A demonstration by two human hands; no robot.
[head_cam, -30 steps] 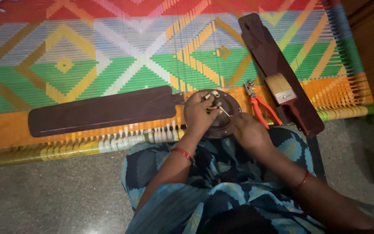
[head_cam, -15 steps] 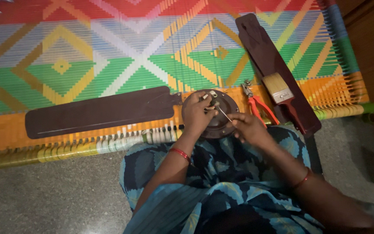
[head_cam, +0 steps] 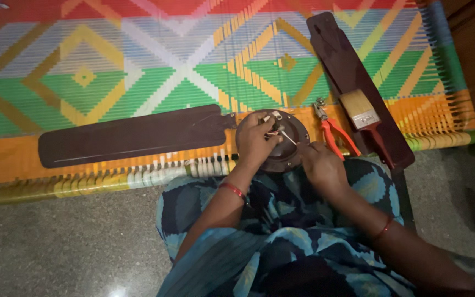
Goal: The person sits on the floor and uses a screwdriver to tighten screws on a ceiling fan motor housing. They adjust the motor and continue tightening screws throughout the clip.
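Both hands (head_cam: 287,151) cover the fan motor hub (head_cam: 292,132); small parts unclear.

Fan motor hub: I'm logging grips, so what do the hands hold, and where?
Left hand grips the wires at the fan motor hub's centre; right hand holds its near rim.

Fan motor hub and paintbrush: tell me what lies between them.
Red-handled pliers lie between the fan motor hub and the paintbrush, on the woven mat, in the head view.
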